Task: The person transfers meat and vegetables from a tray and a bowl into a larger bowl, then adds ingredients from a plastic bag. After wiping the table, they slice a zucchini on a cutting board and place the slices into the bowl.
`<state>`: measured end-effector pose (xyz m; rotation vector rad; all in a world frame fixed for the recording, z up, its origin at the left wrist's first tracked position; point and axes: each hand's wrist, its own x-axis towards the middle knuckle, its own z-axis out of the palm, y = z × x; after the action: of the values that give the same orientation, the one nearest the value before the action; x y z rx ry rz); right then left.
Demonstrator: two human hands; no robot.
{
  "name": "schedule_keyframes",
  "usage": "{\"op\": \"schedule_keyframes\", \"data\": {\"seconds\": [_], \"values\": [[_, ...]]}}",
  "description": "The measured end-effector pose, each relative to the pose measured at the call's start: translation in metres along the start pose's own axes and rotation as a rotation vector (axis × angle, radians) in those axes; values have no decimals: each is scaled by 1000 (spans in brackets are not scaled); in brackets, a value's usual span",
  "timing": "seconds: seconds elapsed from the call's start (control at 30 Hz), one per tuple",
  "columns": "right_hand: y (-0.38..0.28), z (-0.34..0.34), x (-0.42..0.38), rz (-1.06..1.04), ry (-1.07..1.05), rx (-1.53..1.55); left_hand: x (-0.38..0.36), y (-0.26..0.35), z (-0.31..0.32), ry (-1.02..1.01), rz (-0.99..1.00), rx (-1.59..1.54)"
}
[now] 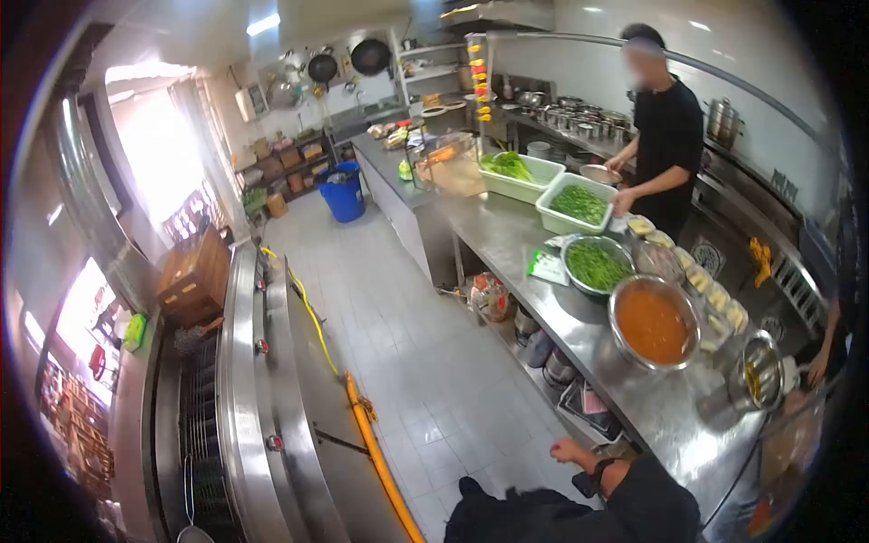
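My right hand (pixel 568 451) hangs over the floor beside the steel worktable, with a dark watch on its wrist (pixel 593 476). Its fingers look loosely curled, and nothing shows in them. It touches no surface that I can see. My left hand is out of sight. Closest on the worktable (pixel 625 398) is a large steel bowl of orange-brown liquid (pixel 654 324). Behind that bowl stands another with chopped greens (pixel 597 264), beside a green-and-white packet (pixel 549 268).
Across the worktable a person in black (pixel 668 136) works by a white tub of cut greens (pixel 577 206). Another person's hand (pixel 818 369) shows at the right edge. A steel grill counter (pixel 243 362) and an orange pipe (pixel 367 434) run along my left. A blue bin (pixel 344 195) stands ahead.
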<state>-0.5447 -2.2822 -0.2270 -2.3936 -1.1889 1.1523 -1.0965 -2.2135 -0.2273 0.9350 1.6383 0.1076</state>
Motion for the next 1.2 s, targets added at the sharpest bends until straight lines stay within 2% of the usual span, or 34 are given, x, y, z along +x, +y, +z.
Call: {"op": "schedule_keyframes", "data": {"seconds": [0.07,0.1,0.13,0.17,0.2,0.27,0.33,0.4,0.43,0.47,0.5,0.57,0.6,0.67,0.7,0.73,0.77,0.83,0.93,1.0,1.07,1.13,1.2], "values": [[6,-12,-4,119,-177,-40,49,102,-36,57,88,117],[41,3,3,-343,-23,-318,74,169,-52,90,133,168],[41,3,1,-390,-42,-501,98,234,-65,144,189,221],[35,-1,-4,-445,-55,-680,101,309,-75,109,272,-41],[74,48,13,-438,233,-530,135,356,-83,133,367,-143],[50,43,23,-131,29,-369,190,439,-92,117,509,-257],[37,56,87,-63,-94,-198,226,508,-97,52,595,-287],[39,76,170,-14,-168,150,282,532,-94,-41,529,-313],[45,86,209,94,-278,1078,300,548,-97,-77,497,-331],[40,96,271,-153,-244,442,313,557,-99,-92,464,-247],[-13,73,318,-352,-95,-193,314,577,-100,-91,430,-203],[-139,-19,392,-437,-62,-600,304,613,-118,-91,329,-92],[-184,-65,443,-748,63,-453,319,619,-129,-78,391,-21],[-278,-123,552,-206,50,-93,362,632,-155,-32,456,-109],[-362,-178,580,-22,96,62,383,646,-161,-11,494,-155],[-412,-209,616,-1,175,194,362,695,-168,59,471,-156],[-430,-218,681,-82,232,242,389,713,-173,54,427,-235],[-521,-283,725,-307,327,132,446,740,-186,40,331,-380],[-588,-307,809,-274,324,254,524,820,-190,5,319,-437],[-615,-298,848,-212,282,259,577,871,-198,-64,344,-471],[-639,-302,868,-179,227,194,644,923,-209,-162,384,-354],[-684,-323,869,-197,144,80,664,1016,-219,-151,446,-236],[-710,-358,885,-338,281,9,679,1105,-230,-184,485,-189]]}}
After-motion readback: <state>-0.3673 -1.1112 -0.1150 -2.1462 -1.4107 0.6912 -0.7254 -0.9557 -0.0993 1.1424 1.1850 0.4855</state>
